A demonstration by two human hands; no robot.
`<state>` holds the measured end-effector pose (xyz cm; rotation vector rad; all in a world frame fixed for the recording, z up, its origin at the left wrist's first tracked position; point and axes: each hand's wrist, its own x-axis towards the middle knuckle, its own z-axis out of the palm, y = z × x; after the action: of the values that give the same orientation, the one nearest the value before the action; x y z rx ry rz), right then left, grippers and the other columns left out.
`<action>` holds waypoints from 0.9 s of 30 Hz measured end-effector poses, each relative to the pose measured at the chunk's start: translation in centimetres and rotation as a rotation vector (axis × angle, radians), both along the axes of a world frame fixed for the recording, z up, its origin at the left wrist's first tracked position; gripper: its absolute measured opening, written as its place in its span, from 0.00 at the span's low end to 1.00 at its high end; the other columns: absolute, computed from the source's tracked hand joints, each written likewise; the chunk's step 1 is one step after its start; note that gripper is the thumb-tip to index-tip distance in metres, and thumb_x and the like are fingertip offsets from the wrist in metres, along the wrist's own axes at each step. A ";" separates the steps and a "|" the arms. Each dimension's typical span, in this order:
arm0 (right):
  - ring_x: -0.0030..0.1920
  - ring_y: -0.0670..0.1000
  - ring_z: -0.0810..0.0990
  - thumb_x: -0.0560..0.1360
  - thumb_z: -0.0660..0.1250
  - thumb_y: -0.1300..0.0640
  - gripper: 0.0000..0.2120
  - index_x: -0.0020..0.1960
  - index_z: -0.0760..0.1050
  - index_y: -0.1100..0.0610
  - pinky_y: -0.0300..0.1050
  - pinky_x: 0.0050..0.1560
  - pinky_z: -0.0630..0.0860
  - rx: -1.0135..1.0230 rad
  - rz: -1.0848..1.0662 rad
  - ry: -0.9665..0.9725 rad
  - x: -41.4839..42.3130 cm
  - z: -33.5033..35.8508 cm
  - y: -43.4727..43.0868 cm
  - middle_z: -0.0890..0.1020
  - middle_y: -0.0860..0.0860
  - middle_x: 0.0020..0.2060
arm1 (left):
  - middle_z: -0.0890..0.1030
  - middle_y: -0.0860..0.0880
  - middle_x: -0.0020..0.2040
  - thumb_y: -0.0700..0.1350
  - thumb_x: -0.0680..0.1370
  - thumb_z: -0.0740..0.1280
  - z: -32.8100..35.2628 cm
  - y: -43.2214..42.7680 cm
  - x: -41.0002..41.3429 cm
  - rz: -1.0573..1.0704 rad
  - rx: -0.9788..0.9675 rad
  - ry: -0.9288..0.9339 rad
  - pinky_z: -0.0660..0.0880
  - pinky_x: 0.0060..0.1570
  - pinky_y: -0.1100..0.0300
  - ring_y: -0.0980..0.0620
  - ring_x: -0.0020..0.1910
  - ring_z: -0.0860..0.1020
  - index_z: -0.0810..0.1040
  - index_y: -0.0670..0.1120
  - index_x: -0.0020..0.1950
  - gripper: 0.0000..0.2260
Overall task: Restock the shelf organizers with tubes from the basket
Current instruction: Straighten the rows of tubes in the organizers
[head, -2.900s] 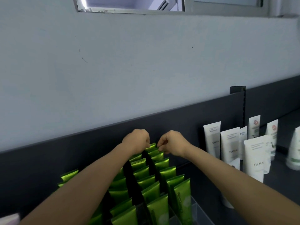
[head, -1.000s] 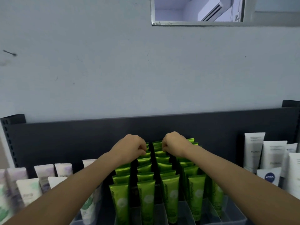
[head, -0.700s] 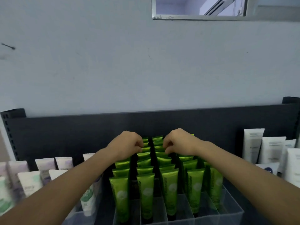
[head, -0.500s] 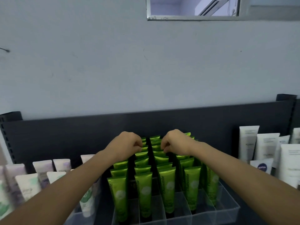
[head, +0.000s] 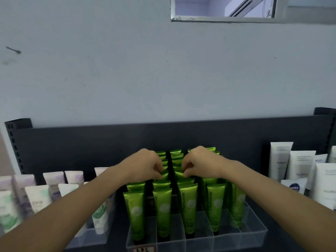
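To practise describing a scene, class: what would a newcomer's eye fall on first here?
The bright green tubes stand out first, packed upright in rows in the clear organizer, low in the middle of the view. Next come the left hand and right hand, both pinching tube tops in the middle rows. White tubes stand to the right, pastel tubes to the left.

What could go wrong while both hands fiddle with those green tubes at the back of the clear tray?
The left hand and right hand pinch the tops of green tubes standing in tight rows; a tug could tip neighbours like dominoes. The right forearm passes just over the rightmost row in the clear organizer, so drawing back might knock those tubes over.
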<state>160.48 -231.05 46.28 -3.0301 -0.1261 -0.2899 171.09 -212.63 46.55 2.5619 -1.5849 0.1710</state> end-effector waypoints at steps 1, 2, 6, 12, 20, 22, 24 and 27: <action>0.43 0.44 0.76 0.74 0.69 0.53 0.10 0.53 0.81 0.56 0.38 0.45 0.72 -0.016 -0.005 0.000 0.1 -0.3 0.1 0.83 0.50 0.47 | 0.82 0.52 0.52 0.48 0.75 0.70 -0.2 -0.1 0.0 0.005 0.012 -0.010 0.74 0.50 0.64 0.56 0.50 0.79 0.82 0.47 0.56 0.11; 0.44 0.46 0.77 0.74 0.69 0.54 0.10 0.53 0.81 0.56 0.39 0.46 0.73 -0.023 -0.012 -0.006 0.1 -0.5 0.1 0.83 0.50 0.48 | 0.83 0.52 0.52 0.47 0.75 0.70 -0.5 -0.1 0.1 0.009 0.014 -0.016 0.75 0.50 0.62 0.56 0.50 0.79 0.82 0.47 0.55 0.10; 0.49 0.51 0.80 0.75 0.68 0.56 0.09 0.51 0.82 0.58 0.47 0.52 0.78 -0.020 -0.037 -0.014 0.2 -0.8 0.0 0.84 0.52 0.48 | 0.83 0.53 0.51 0.44 0.75 0.69 -0.8 -0.1 0.2 0.026 -0.002 -0.027 0.77 0.52 0.57 0.55 0.50 0.79 0.83 0.48 0.53 0.08; 0.52 0.51 0.81 0.75 0.69 0.56 0.11 0.56 0.81 0.57 0.44 0.54 0.77 0.016 -0.038 -0.018 0.1 -0.8 -0.1 0.83 0.52 0.52 | 0.83 0.53 0.52 0.44 0.76 0.68 -1.2 0.1 0.2 0.028 -0.049 -0.044 0.77 0.53 0.57 0.56 0.50 0.80 0.83 0.49 0.55 0.09; 0.44 0.44 0.80 0.75 0.68 0.51 0.09 0.50 0.82 0.54 0.40 0.48 0.77 0.072 0.048 -0.079 -2.4 0.6 1.1 0.84 0.47 0.45 | 0.82 0.56 0.45 0.51 0.76 0.68 -0.1 1.4 -1.5 -0.018 -0.165 -0.055 0.77 0.49 0.58 0.60 0.43 0.78 0.83 0.51 0.50 0.08; 0.43 0.44 0.80 0.75 0.67 0.51 0.09 0.49 0.83 0.54 0.40 0.48 0.77 0.026 0.060 -0.044 -2.6 0.2 1.2 0.84 0.47 0.45 | 0.82 0.56 0.45 0.52 0.75 0.69 -0.2 1.6 -1.8 -0.012 -0.112 -0.035 0.76 0.48 0.59 0.60 0.43 0.78 0.83 0.51 0.51 0.09; 0.44 0.45 0.80 0.76 0.67 0.53 0.09 0.49 0.83 0.55 0.42 0.49 0.78 -0.014 0.054 -0.033 -2.6 -0.4 1.2 0.84 0.48 0.45 | 0.82 0.55 0.46 0.52 0.75 0.70 -0.5 1.6 -2.0 0.005 -0.057 -0.040 0.76 0.49 0.59 0.59 0.44 0.78 0.83 0.50 0.52 0.10; 0.44 0.46 0.80 0.76 0.66 0.54 0.08 0.49 0.83 0.56 0.45 0.50 0.79 0.001 0.052 -0.039 -2.6 -0.9 1.1 0.84 0.49 0.44 | 0.83 0.54 0.47 0.52 0.75 0.69 -1.0 1.6 -2.3 0.020 -0.069 -0.041 0.76 0.49 0.57 0.59 0.43 0.77 0.83 0.50 0.52 0.10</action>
<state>157.85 -229.91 45.40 -3.0153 -0.2072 -0.3442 168.84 -211.01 45.57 2.5382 -1.5397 0.2762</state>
